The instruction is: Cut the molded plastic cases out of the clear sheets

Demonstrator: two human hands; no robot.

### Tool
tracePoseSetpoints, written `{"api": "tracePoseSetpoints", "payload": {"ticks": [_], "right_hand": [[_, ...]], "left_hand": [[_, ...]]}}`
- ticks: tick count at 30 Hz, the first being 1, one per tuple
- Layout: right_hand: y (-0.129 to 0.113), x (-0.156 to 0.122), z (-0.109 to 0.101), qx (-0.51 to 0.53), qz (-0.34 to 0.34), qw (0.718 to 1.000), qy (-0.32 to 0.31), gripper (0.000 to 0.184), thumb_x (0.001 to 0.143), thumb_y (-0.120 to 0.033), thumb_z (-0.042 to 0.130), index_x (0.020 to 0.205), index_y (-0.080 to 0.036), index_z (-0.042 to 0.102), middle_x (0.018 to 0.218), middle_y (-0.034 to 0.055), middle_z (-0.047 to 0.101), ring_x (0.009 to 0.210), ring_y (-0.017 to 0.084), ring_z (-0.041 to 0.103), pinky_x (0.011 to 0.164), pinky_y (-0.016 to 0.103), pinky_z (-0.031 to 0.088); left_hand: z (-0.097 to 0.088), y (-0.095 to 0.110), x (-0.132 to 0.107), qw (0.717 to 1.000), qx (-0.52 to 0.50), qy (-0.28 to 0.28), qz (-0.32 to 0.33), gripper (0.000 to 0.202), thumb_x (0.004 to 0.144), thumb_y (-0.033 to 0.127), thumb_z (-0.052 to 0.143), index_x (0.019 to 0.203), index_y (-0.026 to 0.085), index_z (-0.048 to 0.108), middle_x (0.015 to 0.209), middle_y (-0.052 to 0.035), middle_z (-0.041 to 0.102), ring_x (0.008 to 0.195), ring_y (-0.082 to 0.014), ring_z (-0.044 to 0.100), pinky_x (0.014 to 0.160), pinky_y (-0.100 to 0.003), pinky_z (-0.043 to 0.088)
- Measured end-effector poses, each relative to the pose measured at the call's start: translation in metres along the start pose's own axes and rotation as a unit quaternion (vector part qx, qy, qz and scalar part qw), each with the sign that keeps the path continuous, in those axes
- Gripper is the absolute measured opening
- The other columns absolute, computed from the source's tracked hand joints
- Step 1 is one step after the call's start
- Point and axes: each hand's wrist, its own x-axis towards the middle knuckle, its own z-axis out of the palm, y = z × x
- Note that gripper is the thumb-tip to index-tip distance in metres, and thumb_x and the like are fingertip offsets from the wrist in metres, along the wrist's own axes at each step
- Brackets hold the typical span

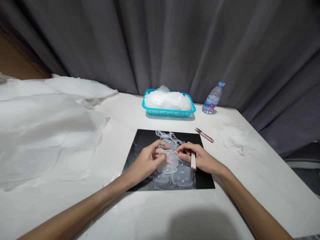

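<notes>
My left hand (152, 158) pinches a small translucent, frosted plastic piece (168, 165) with rounded corners by its left side. At its upper right edge are the fingertips of my right hand (195, 155), which also has a pinkish-white stick-like tool (193, 161) tucked in its curled fingers; the tool's kind is not clear. Beneath both hands lies a black mat (205, 178). Several similar translucent pieces (183, 176) rest on it, partly covered by my hands, with clear strips (166, 134) looped at the far side.
A blue basket (170, 112) of white fluffy-looking material stands at the back. A water bottle (213, 100) is to its right. Pink-handled thread snips (205, 135) lie beside the mat. White scraps (237, 136) are at the right, and large translucent bags (47, 130) cover the left.
</notes>
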Motion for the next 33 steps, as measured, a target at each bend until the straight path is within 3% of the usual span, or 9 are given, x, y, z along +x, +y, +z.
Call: {"api": "tracePoseSetpoints", "payload": {"ticks": [4, 6, 10, 12, 14, 18, 22, 27, 33], "right_hand": [[0.000, 0.000, 0.003, -0.004, -0.014, 1.000, -0.001, 0.029, 0.100, -0.048, 0.063, 0.102, -0.022, 0.076, 0.088, 0.0025, 0.068, 0.078, 0.018, 0.057, 0.071, 0.030, 0.048], [0.002, 0.002, 0.008, -0.039, -0.031, 0.999, 0.014, 0.025, 0.103, -0.043, 0.060, 0.100, -0.023, 0.074, 0.091, 0.0030, 0.069, 0.084, 0.019, 0.058, 0.076, 0.032, 0.049], [0.014, 0.008, 0.016, -0.202, -0.045, 0.970, 0.131, 0.024, 0.107, -0.028, 0.049, 0.095, -0.022, 0.069, 0.097, 0.0077, 0.070, 0.093, 0.026, 0.055, 0.085, 0.040, 0.046], [0.021, 0.008, 0.011, -0.241, -0.040, 0.957, 0.154, 0.022, 0.106, -0.025, 0.049, 0.095, -0.022, 0.068, 0.099, 0.0087, 0.070, 0.095, 0.027, 0.055, 0.085, 0.042, 0.045], [0.027, 0.004, 0.000, -0.246, -0.030, 0.956, 0.154, 0.019, 0.105, -0.025, 0.051, 0.099, -0.023, 0.069, 0.102, 0.0079, 0.070, 0.098, 0.028, 0.056, 0.087, 0.044, 0.045], [0.026, -0.004, -0.020, -0.211, -0.017, 0.950, 0.230, 0.020, 0.104, -0.030, 0.053, 0.106, -0.025, 0.073, 0.106, 0.0090, 0.066, 0.105, 0.030, 0.057, 0.094, 0.048, 0.045], [0.009, -0.004, -0.007, -0.096, -0.060, 0.973, 0.202, 0.023, 0.105, -0.038, 0.055, 0.113, -0.027, 0.073, 0.108, 0.0074, 0.067, 0.102, 0.025, 0.060, 0.094, 0.042, 0.047], [-0.009, 0.000, 0.027, 0.038, -0.009, 0.995, 0.093, 0.025, 0.096, -0.046, 0.070, 0.101, -0.023, 0.078, 0.079, 0.0005, 0.058, 0.076, 0.018, 0.054, 0.074, 0.031, 0.045], [-0.005, 0.000, 0.024, 0.110, 0.016, 0.991, 0.077, 0.029, 0.095, -0.048, 0.071, 0.095, -0.020, 0.073, 0.077, -0.0014, 0.057, 0.068, 0.013, 0.048, 0.064, 0.027, 0.039]], "left_hand": [[0.002, 0.001, -0.002, 0.991, 0.128, 0.014, 0.041, 0.029, 0.097, 0.047, 0.063, 0.103, 0.019, 0.069, 0.079, -0.0007, 0.070, 0.067, -0.0162, 0.064, 0.059, -0.024, 0.045], [0.005, -0.002, -0.007, 0.967, 0.222, 0.027, 0.124, 0.026, 0.100, 0.043, 0.060, 0.096, 0.020, 0.071, 0.079, -0.0011, 0.069, 0.067, -0.0159, 0.062, 0.058, -0.025, 0.045], [0.013, -0.007, -0.021, 0.893, 0.325, -0.017, 0.311, 0.021, 0.103, 0.026, 0.052, 0.100, 0.019, 0.071, 0.079, -0.0046, 0.069, 0.076, -0.0200, 0.066, 0.073, -0.031, 0.053], [0.014, -0.005, -0.023, 0.914, 0.293, -0.001, 0.281, 0.019, 0.104, 0.027, 0.052, 0.103, 0.020, 0.069, 0.083, -0.0044, 0.071, 0.077, -0.0188, 0.067, 0.073, -0.029, 0.053], [0.010, -0.001, -0.020, 0.962, 0.205, 0.026, 0.178, 0.019, 0.105, 0.036, 0.055, 0.102, 0.021, 0.067, 0.085, -0.0019, 0.071, 0.073, -0.0162, 0.067, 0.066, -0.025, 0.051], [-0.003, 0.005, -0.006, 0.999, 0.012, -0.015, 0.042, 0.026, 0.098, 0.046, 0.067, 0.103, 0.021, 0.064, 0.085, -0.0001, 0.075, 0.073, -0.0159, 0.070, 0.062, -0.022, 0.052], [-0.008, 0.003, 0.002, 0.997, -0.064, -0.040, 0.017, 0.032, 0.092, 0.045, 0.075, 0.104, 0.021, 0.059, 0.088, -0.0022, 0.078, 0.075, -0.0183, 0.074, 0.069, -0.028, 0.059], [-0.005, 0.000, 0.002, 0.997, -0.065, -0.033, 0.035, 0.034, 0.090, 0.043, 0.077, 0.101, 0.021, 0.053, 0.067, 0.0064, 0.064, 0.058, -0.0117, 0.063, 0.054, -0.019, 0.048], [-0.004, -0.002, 0.003, 0.993, -0.103, -0.058, 0.030, 0.037, 0.091, 0.046, 0.075, 0.102, 0.021, 0.051, 0.074, 0.0022, 0.071, 0.060, -0.0124, 0.066, 0.057, -0.021, 0.050]]}}
